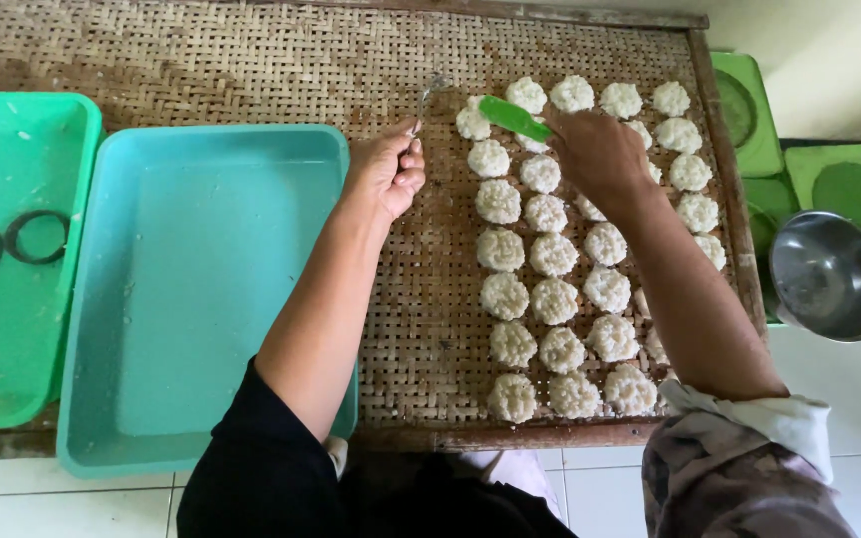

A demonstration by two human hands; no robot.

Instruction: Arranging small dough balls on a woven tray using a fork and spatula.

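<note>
1. The left hand hovers over the middle of the woven bamboo tray, its grip clenched on the handle of a small metal ring tool whose loop points toward the tray's far edge.
2. The right hand is at the far right part of the tray, its grip grasping a green spatula; the blade angles left over the top rows of rice cakes.
3. The white rice cakes lie in neat rows on the right half of the tray, running from the far edge to the near edge, close together, some touching.
4. Left of the arms, a teal plastic tub rests on the tray's near left part; a green tub just beside it holds dark metal rings.
5. Off the tray's right edge, a steel bowl sits near green lids.
</note>
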